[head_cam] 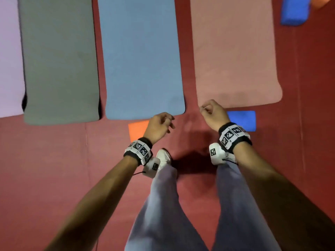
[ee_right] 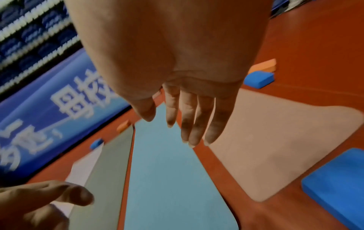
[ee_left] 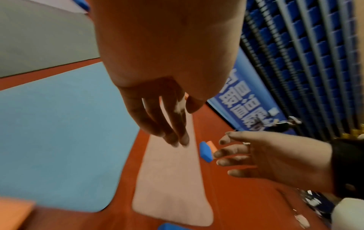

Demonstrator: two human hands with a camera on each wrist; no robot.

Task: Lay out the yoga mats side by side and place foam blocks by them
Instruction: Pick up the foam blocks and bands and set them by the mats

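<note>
Four yoga mats lie side by side on the red floor: lilac [head_cam: 9, 60], grey [head_cam: 58, 60], blue [head_cam: 141, 57] and pink [head_cam: 233, 51]. An orange foam block [head_cam: 137, 130] lies flat at the blue mat's near end. A blue foam block [head_cam: 243, 120] lies at the pink mat's near end. My left hand [head_cam: 167, 122] hovers above the floor just right of the orange block, fingers relaxed, holding nothing. My right hand [head_cam: 206, 109] hangs over the pink mat's near left corner, just left of the blue block, also empty. The wrist views show loose, nearly straight fingers [ee_left: 175, 137] [ee_right: 189, 133].
A second blue block [head_cam: 294, 10] and an orange one [head_cam: 320, 1] lie on the floor right of the pink mat's far part. Small orange [ee_right: 123, 126] and blue [ee_right: 96, 144] blocks sit at the mats' far ends. A blue banner [ee_right: 49, 109] fronts stacked seating. My legs [head_cam: 163, 205] stand behind the hands.
</note>
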